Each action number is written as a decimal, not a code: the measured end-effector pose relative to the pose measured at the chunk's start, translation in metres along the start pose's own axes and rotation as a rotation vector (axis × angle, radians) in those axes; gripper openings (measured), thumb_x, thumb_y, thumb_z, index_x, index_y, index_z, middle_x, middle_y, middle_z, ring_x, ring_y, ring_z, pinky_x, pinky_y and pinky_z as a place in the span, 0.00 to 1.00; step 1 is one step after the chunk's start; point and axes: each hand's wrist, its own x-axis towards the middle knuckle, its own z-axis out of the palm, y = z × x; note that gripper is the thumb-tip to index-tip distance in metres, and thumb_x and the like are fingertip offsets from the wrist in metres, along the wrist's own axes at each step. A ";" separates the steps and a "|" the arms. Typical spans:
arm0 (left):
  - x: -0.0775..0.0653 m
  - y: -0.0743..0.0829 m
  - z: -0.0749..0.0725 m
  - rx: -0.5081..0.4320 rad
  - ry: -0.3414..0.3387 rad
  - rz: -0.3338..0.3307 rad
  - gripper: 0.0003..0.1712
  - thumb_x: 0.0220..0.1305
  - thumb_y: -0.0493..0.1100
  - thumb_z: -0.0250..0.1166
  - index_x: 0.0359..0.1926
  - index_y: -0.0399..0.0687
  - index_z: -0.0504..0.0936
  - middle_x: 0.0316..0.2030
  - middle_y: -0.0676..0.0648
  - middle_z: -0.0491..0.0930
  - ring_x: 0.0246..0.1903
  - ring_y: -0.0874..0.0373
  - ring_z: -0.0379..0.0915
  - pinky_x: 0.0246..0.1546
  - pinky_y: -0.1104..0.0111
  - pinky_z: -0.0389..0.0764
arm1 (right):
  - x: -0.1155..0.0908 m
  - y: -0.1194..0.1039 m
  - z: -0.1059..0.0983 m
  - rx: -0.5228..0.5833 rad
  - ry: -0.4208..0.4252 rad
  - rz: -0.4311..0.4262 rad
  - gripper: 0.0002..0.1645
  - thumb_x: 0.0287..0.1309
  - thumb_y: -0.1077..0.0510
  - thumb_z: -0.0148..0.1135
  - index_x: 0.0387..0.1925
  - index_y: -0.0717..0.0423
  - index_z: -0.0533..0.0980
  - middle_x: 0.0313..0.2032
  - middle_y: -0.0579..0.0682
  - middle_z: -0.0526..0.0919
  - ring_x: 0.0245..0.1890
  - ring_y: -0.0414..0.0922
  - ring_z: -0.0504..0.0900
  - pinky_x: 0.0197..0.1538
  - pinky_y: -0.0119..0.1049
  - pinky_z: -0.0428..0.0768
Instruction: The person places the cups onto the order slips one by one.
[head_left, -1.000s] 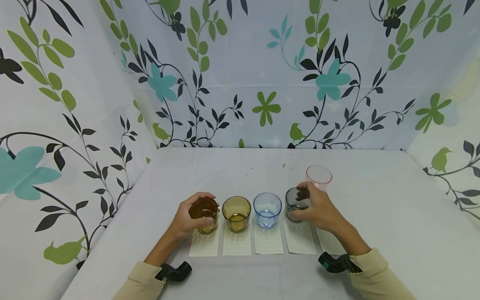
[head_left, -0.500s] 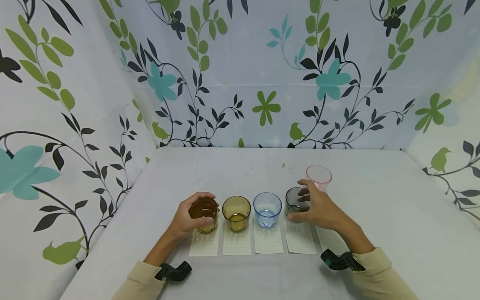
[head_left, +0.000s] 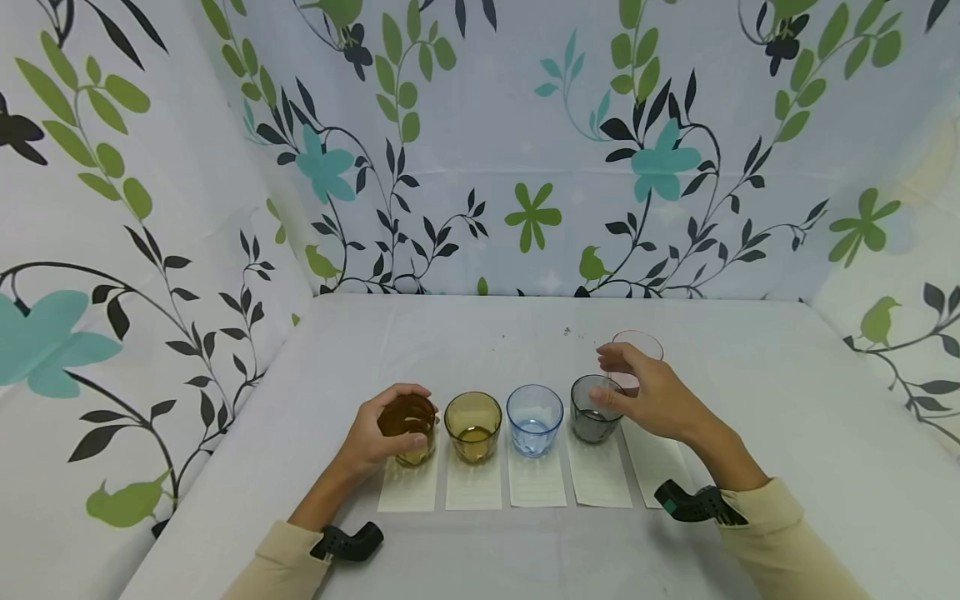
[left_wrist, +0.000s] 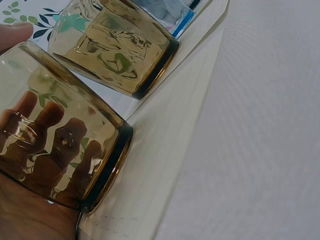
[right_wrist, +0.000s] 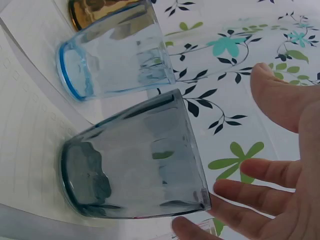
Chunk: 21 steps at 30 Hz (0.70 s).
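Note:
My left hand (head_left: 369,435) holds an amber-brown drinking glass (head_left: 409,427), fingers round its far side and thumb at the front. In the left wrist view those fingers show through the brown wall. Beside it, in a row, stand a yellow-amber glass (head_left: 472,429), a blue glass (head_left: 535,421) and a grey glass (head_left: 592,423). My right hand (head_left: 656,398) hovers over the grey glass's right rim with fingers spread. The right wrist view shows its thumb and fingers apart, gripping nothing. Behind that hand, partly hidden, is a clear pink-rimmed glass (head_left: 651,343).
Several lined paper slips (head_left: 538,487) lie side by side under and in front of the glasses. The rightmost slip (head_left: 662,475) has no glass on it. A patterned cloth (head_left: 450,167) rises behind the white table (head_left: 480,550).
My right hand has let go of the grey glass, lifted and shifted right, towards the pink-rimmed glass. The left hand has stayed on the brown glass.

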 end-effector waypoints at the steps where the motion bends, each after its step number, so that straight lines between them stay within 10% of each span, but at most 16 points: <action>1: 0.000 0.000 0.000 0.001 0.002 -0.003 0.32 0.57 0.29 0.69 0.62 0.26 0.70 0.51 0.29 0.78 0.49 0.47 0.81 0.52 0.60 0.83 | 0.001 0.000 -0.001 0.007 0.017 -0.003 0.39 0.65 0.46 0.68 0.69 0.59 0.65 0.64 0.61 0.75 0.65 0.61 0.74 0.60 0.55 0.79; 10: 0.000 0.001 0.001 -0.027 -0.006 0.000 0.32 0.57 0.28 0.69 0.62 0.25 0.69 0.51 0.30 0.78 0.50 0.42 0.80 0.52 0.60 0.83 | 0.007 0.010 -0.009 -0.050 0.216 -0.059 0.34 0.66 0.48 0.67 0.67 0.59 0.69 0.66 0.62 0.73 0.60 0.68 0.78 0.56 0.61 0.80; 21: -0.001 0.002 0.002 -0.030 0.001 -0.008 0.32 0.56 0.31 0.70 0.62 0.30 0.71 0.51 0.29 0.78 0.50 0.40 0.79 0.52 0.59 0.83 | 0.023 0.034 -0.014 -0.152 0.307 -0.034 0.40 0.64 0.47 0.67 0.70 0.62 0.66 0.73 0.67 0.62 0.76 0.66 0.51 0.70 0.74 0.52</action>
